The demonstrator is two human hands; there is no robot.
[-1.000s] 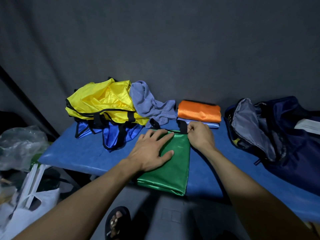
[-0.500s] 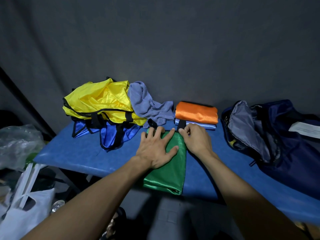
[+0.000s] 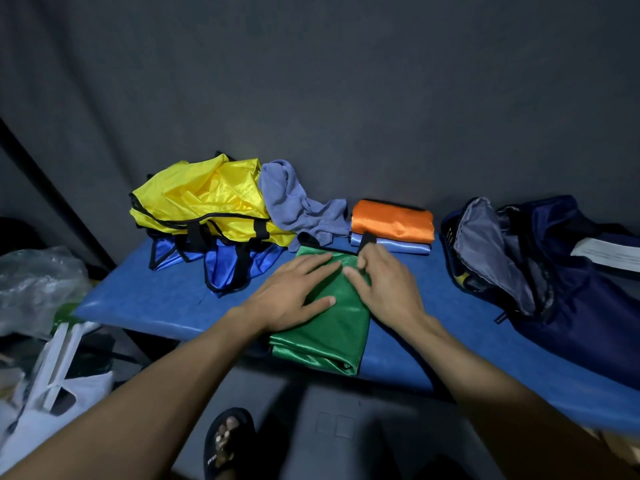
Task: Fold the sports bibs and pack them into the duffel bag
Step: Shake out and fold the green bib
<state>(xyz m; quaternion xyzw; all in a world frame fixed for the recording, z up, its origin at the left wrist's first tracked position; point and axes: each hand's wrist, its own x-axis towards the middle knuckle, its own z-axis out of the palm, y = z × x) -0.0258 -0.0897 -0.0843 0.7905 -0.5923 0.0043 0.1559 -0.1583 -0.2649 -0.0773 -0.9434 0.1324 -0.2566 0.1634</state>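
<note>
A green bib [image 3: 332, 327], folded into a narrow strip, lies on the blue table [image 3: 145, 303] and hangs a little over its front edge. My left hand [image 3: 294, 292] presses flat on the bib's left half. My right hand [image 3: 384, 282] is beside it on the bib's upper right part, fingers curled and pinching the bib's top edge by its black strap [image 3: 367, 239]. Behind them an orange folded bib [image 3: 391, 220] sits on a light-blue folded bib [image 3: 391, 247]. The navy duffel bag [image 3: 571, 299] lies at the right, gaping open with its grey lining [image 3: 485, 244] showing.
Unfolded yellow bib [image 3: 207, 199] and blue bib [image 3: 225, 265] are heaped at the back left, with a grey-blue cloth [image 3: 294, 206] beside them. Plastic bags [image 3: 34, 282] and a white bag [image 3: 52, 393] crowd the floor on the left. A sandalled foot [image 3: 225, 441] stands below the table.
My right hand has slid left from the green bib's top right corner towards my left hand, drawing the edge and black strap inward. My left hand stays flat on the bib.
</note>
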